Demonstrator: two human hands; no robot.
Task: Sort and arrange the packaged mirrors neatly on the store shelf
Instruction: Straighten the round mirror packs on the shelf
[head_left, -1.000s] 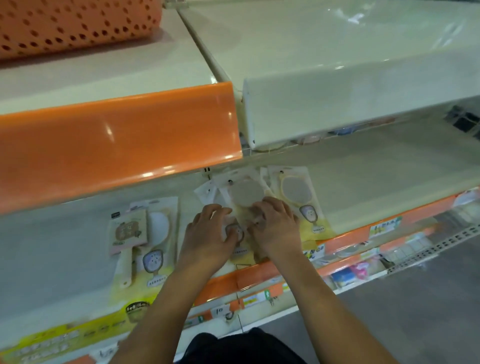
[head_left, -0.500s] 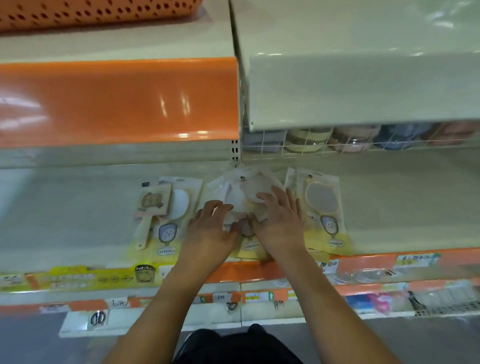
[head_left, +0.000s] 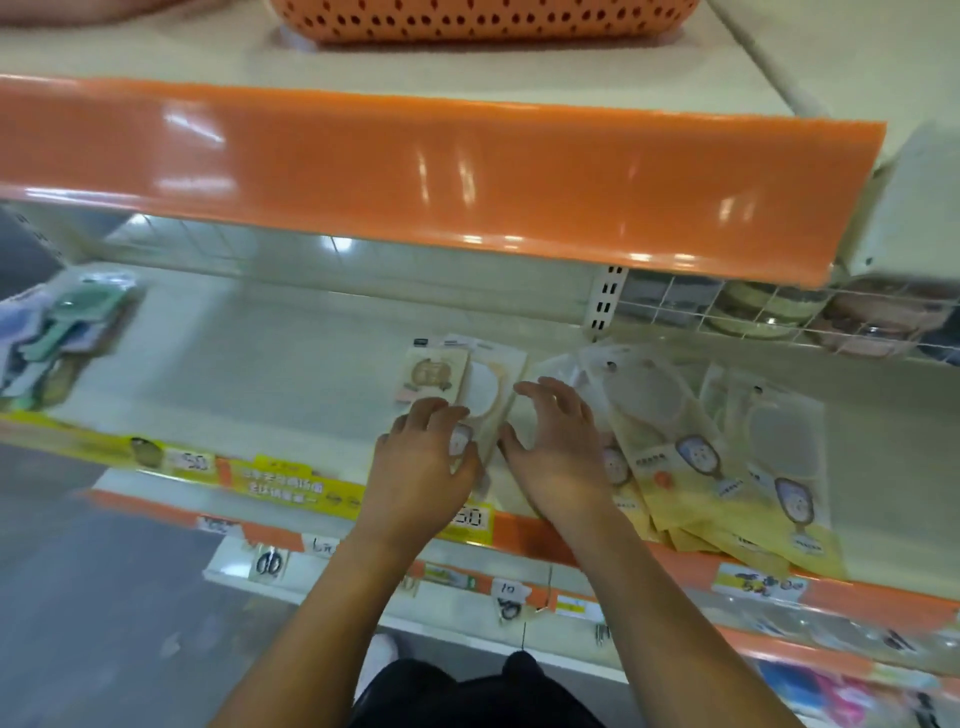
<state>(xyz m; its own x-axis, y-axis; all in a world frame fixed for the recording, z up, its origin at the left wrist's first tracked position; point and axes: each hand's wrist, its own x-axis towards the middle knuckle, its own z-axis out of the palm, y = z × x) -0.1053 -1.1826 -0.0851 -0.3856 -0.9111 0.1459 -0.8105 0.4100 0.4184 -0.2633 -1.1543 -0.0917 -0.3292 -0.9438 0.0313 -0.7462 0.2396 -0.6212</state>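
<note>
A person's two bare forearms reach up over the orange front edge of a store shelf (head_left: 291, 364), where price tags (head_left: 467, 517) and a yellow label strip (head_left: 291, 486) run along the lip. The left hand (head_left: 423, 462) lies palm down near the front edge on the lower end of a packaged hand mirror (head_left: 488, 395), its fingers (head_left: 415, 415) lightly bent and pressing on the pack; whether they pinch it cannot be told. The right hand (head_left: 558, 452) hovers just beside it, fingers (head_left: 545, 395) spread and gently curved, gripping nothing, over the bare gap between that pack and a fanned pile of yellow mirror packs (head_left: 670, 457).

The pack under the left hand lies flat, long axis running from front edge to back, round mirror end toward the back. A smaller pink-edged mirror pack (head_left: 431, 376) overlaps its left side. The fanned pile to the right also lies flat, handles toward the front edge, tops leaning left toward the back. One more yellow pack (head_left: 789, 467) lies at its right.

At the shelf's far left edge sits a blurred cluster of green and blue packs (head_left: 62, 332). Behind a wire divider (head_left: 753, 312) at the back right, round containers (head_left: 763, 306) are stacked. On the upper shelf (head_left: 156, 57) stands an orange perforated basket (head_left: 483, 21); its contents are out of view.
</note>
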